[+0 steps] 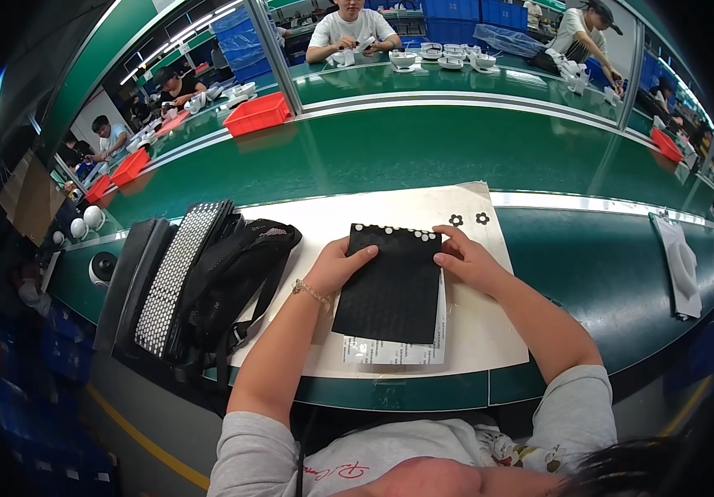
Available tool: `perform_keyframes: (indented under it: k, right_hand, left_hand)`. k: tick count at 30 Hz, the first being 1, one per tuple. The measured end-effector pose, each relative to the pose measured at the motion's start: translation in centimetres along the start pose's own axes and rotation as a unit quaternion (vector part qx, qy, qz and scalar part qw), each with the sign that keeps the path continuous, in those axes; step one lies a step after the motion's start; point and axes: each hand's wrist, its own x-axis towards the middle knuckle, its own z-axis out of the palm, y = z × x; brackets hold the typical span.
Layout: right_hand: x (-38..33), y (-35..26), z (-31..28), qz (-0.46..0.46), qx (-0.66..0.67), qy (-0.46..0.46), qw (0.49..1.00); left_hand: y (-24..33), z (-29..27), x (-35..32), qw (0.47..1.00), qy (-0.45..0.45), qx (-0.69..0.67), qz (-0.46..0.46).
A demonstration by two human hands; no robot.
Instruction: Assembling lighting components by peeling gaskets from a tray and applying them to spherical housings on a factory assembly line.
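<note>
Both my hands hold a black sheet (390,286) over the pale board in front of me. A row of white round spots runs along its far edge, with gaps between them. My left hand (347,263) grips the left edge, its thumb lying on top. At the far right corner, my right hand (468,258) pinches the sheet between thumb and fingers. A white printed backing sheet (394,352) shows from under the near edge. Two small black flower-shaped pieces, a left one (456,220) and a right one (482,219), lie on the board beyond my right hand.
The pale board (489,331) rests on a green bench. To its left are a black mesh bag (237,273) and a stack of black sheets with white dots (176,282). A white moulded part (680,261) lies far right. Beyond the conveyor, several people work near red bins (257,114).
</note>
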Motion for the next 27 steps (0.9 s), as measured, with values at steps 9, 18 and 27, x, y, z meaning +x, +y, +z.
perform_keyframes:
  k: [9,18,27]
  right_hand:
    - [0.01,-0.08,0.07,0.012,0.013,-0.002,1.0]
    - [0.0,0.04,0.04,-0.002,-0.003,0.002,1.0]
    - [-0.01,0.06,0.04,0.003,-0.001,0.001,1.0]
  left_hand:
    - [-0.05,-0.01,-0.02,1.0,0.001,-0.005,0.0]
    - [0.12,0.05,-0.17,1.0,-0.001,-0.007,0.0]
    - [0.15,0.16,-0.16,1.0,0.0,-0.007,0.005]
